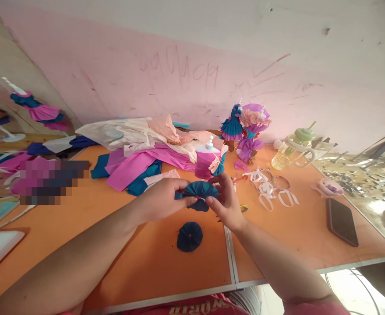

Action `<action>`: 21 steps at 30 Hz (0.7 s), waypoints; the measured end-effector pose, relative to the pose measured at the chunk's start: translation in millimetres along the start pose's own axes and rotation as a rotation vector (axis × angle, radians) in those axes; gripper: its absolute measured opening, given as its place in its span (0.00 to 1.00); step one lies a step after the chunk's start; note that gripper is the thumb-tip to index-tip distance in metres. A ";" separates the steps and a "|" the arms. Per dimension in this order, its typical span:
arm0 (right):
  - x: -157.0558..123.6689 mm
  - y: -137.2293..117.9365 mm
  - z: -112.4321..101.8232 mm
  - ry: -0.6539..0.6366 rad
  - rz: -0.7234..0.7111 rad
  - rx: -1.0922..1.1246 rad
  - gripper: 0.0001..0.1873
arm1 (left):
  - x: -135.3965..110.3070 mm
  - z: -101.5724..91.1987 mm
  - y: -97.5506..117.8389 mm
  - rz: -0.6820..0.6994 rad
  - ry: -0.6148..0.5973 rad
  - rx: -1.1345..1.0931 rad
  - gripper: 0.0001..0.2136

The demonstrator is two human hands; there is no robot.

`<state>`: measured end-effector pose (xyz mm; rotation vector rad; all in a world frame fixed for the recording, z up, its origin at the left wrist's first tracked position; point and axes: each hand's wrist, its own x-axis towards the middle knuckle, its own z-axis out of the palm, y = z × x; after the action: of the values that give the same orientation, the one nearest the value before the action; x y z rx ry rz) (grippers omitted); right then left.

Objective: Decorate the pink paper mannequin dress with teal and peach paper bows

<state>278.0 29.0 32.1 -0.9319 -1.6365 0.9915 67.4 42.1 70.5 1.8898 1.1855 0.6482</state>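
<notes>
Between my two hands is a dark teal pleated paper rosette (201,190), raised above the orange table. My left hand (171,197) pinches its left side between thumb and fingers. My right hand (224,203) grips the right side, its thumb at the lower middle, where a small red and white bit shows. On the table below lies a second teal rosette (189,236), round and flat with a red dot at its centre. Just beyond my hands stands a small dress form (206,159) in magenta, with a peach and teal fan-shaped bow (220,161) on its right side.
Crumpled magenta, teal and cream paper (146,153) is heaped at the back left. Small dressed forms (246,124) stand by the wall. To the right are white strip loops (271,188), a green-lidded bottle (294,148), a small bowl (330,187) and a phone (342,221).
</notes>
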 end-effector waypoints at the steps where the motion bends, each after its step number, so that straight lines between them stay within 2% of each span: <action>1: 1.0 -1.0 -1.2 0.004 -0.010 -0.044 0.22 | -2.0 -0.5 1.1 0.021 0.002 0.063 0.14; 4: 3.5 -1.4 -2.0 0.001 -0.027 -0.180 0.12 | -6.2 -1.4 6.1 0.065 0.039 0.172 0.12; 8: 2.5 -1.8 2.4 0.012 -0.079 -0.278 0.11 | -9.5 -1.7 13.1 0.090 0.135 0.326 0.11; 11: -0.3 -8.0 2.3 0.013 -0.187 -0.271 0.07 | -15.4 -1.7 21.4 0.145 0.171 0.408 0.10; 13: -0.4 -12.2 -3.2 0.026 -0.267 -0.186 0.04 | -20.0 -2.9 28.3 0.174 0.195 0.333 0.11; 15: 2.6 -12.9 -12.0 0.072 -0.276 -0.039 0.05 | -21.2 -5.1 32.5 0.167 0.241 0.186 0.17; 17: 8.9 -8.4 -20.0 0.158 -0.205 0.128 0.10 | -15.3 -6.5 29.0 0.164 0.321 0.011 0.25; 19: 16.3 0.0 -22.7 0.224 -0.092 0.262 0.14 | -1.9 -4.4 16.3 0.190 0.380 -0.165 0.31; 21: 22.7 8.6 -18.1 0.235 -0.007 0.362 0.15 | 15.1 2.2 -2.2 0.209 0.312 -0.325 0.32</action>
<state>291.1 56.0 35.6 -0.7626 -1.2135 1.0848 74.5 55.5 67.6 1.6851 1.0011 1.2092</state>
